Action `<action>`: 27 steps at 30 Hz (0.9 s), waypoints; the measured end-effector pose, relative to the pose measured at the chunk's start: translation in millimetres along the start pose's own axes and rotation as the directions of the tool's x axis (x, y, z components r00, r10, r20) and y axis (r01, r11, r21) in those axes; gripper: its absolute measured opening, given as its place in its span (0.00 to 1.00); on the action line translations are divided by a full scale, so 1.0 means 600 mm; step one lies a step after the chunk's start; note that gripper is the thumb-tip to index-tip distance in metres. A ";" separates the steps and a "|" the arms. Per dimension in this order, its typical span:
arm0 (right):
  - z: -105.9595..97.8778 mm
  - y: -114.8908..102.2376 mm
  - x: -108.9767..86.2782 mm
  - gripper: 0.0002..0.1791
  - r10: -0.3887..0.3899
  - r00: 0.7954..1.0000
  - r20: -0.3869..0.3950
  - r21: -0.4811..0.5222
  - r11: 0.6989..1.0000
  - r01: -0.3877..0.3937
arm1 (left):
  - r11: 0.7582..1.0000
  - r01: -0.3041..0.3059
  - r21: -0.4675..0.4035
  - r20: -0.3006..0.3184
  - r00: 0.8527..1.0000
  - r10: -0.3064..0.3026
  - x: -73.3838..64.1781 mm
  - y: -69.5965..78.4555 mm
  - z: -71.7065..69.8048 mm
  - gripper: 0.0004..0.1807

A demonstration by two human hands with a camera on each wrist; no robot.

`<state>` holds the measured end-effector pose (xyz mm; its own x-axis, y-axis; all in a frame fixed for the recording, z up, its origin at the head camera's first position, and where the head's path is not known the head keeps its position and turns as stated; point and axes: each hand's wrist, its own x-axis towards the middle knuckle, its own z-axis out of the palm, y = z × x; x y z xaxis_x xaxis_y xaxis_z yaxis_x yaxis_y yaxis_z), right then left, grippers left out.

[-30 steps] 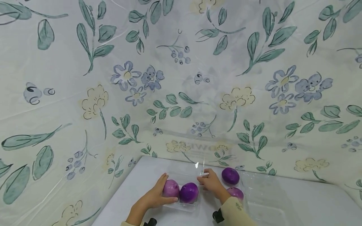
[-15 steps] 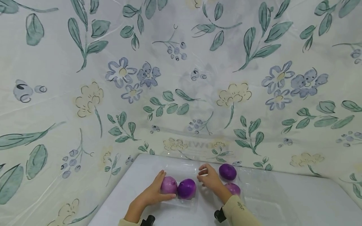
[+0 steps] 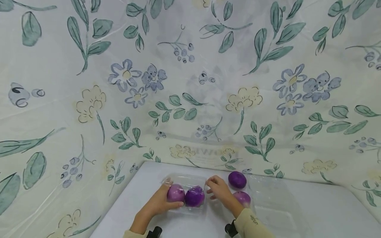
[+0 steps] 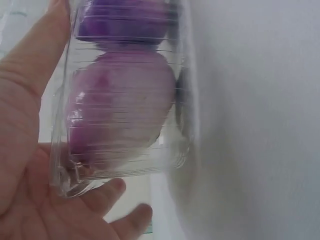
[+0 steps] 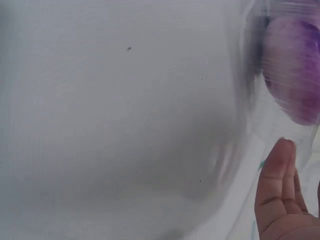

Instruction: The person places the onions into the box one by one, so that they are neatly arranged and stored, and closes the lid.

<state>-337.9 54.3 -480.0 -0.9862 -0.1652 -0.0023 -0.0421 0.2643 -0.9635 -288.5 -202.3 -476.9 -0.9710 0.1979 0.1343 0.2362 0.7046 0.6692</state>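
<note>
A clear plastic clamshell box [image 3: 190, 210] holds two purple onions side by side, a lighter onion [image 3: 176, 193] at left and a darker onion [image 3: 194, 197] at right. Its lid lies over them, with glints across the darker one. My left hand [image 3: 157, 200] grips the box's left end, thumb along the front and fingers round the back. In the left wrist view, the ribbed wall of the box [image 4: 125, 107] sits between thumb and fingers. At the box's right back corner is my right hand [image 3: 221, 192]; in the right wrist view its fingers [image 5: 277, 172] reach out fairly straight close to the plastic.
Two more purple onions, one dark [image 3: 237, 180] and one lighter [image 3: 242, 198], sit right of my right hand, the lighter one partly behind the forearm. Beyond them lies another clear plastic container [image 3: 279, 211]. A flowered sheet [image 3: 190, 99] rises behind the white table [image 3: 119, 211].
The lid has come down from its raised position at the back to over the onions. My right hand has stayed by the box's right edge; my left hand keeps its grip.
</note>
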 end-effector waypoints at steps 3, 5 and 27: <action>0.002 0.003 -0.001 0.13 0.002 0.999 0.033 -0.017 1.000 -0.002 | 1.000 -0.005 0.014 -0.045 0.999 0.005 0.005 -0.001 0.004 0.59; 0.005 0.005 -0.003 0.14 0.002 0.999 0.050 -0.027 1.000 -0.001 | 1.000 -0.002 0.008 -0.078 0.997 0.002 0.007 -0.001 0.006 0.57; 0.019 0.000 -0.021 0.24 -0.004 1.000 0.003 -0.022 1.000 0.004 | 0.937 0.188 -0.296 -0.015 0.979 -0.201 -0.004 -0.011 -0.064 0.24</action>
<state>-324.0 45.5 -482.8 -0.9855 -0.1695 0.0005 -0.0493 0.2841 -0.9575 -289.2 -233.7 -453.8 -0.9991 0.0421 0.0078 0.0276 0.4958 0.8680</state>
